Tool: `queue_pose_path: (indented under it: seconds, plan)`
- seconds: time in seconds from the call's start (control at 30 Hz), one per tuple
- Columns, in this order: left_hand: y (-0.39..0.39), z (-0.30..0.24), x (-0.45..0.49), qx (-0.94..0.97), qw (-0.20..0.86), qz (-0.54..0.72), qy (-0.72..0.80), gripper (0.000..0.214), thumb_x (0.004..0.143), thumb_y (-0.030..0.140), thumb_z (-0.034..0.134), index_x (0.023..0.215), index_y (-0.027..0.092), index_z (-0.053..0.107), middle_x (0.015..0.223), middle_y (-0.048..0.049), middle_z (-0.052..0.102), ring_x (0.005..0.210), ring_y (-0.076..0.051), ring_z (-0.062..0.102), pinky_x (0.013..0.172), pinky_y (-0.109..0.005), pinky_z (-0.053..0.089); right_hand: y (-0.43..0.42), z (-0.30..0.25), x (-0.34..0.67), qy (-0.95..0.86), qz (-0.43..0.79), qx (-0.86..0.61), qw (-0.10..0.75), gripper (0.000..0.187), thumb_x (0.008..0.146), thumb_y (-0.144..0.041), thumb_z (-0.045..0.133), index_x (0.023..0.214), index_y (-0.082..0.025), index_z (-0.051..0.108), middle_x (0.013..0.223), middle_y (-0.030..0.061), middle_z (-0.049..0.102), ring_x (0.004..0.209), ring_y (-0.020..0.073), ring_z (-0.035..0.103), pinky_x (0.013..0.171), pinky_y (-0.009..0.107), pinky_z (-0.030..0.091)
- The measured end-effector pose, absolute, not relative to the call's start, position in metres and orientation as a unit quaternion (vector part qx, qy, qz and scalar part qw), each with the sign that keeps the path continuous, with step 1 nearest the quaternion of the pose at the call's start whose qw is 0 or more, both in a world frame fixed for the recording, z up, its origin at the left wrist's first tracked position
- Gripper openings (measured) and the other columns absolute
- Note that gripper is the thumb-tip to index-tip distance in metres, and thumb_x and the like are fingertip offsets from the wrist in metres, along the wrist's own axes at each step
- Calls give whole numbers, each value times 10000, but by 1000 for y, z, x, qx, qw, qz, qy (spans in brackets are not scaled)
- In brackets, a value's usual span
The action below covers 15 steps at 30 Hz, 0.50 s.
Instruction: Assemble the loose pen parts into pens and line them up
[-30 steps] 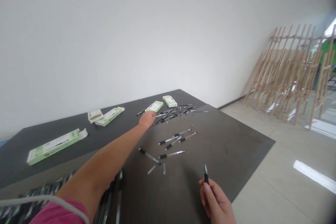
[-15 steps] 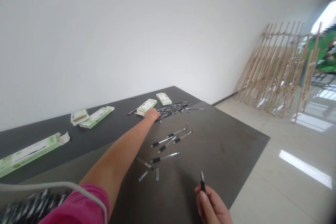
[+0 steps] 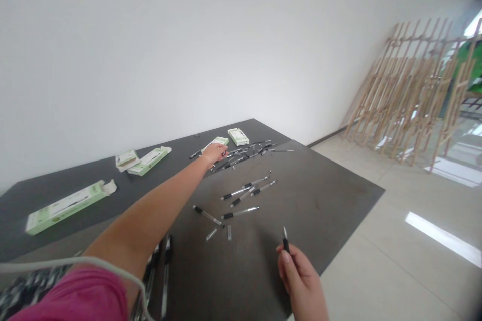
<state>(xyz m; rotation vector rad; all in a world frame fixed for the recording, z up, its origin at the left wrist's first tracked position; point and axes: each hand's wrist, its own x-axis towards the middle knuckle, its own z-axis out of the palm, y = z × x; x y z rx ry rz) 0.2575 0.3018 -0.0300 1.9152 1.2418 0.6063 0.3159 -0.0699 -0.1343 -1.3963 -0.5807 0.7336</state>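
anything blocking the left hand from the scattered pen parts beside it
Nothing visible: the left hand is at the left edge of the pen parts. The nearest box lies behind the hand, not between.

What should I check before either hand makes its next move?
1. Right hand gripping its pen: ok, pinched between thumb and fingers, silver tip upward.
2. Left hand gripping something: cannot tell; something small and dark shows at its fingertips.
3. Left hand clear of the nearest green-and-white box: cannot tell; it overlaps the box in this view.
4. Mid-table pens lying separately: not ok, some overlap.
5. Long box closed: not ok, its end flap stands open.
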Motion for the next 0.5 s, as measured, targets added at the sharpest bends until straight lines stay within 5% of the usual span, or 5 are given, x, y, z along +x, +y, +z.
queue_pose_path:
  seconds: [0.3,0.5]
  plan:
    - [131,-1,165,695,598,224,330,406,823,429,559,1109,154,645,918,-67,653,795,-122,585,791,-271,466,-75,-101,312,-414,269,-638,590,328,884,-439,465,941,-178,657,578,-19,492,513,119,465,473,223,362]
    - [30,2,117,696,598,215,334,372,791,395,618,1104,192,622,962,-52,685,868,-159,621,825,-301,468,-108,-66,287,-589,135,-616,506,267,924,-328,424,951,-213,663,811,54,668,780,185,621,676,276,467]
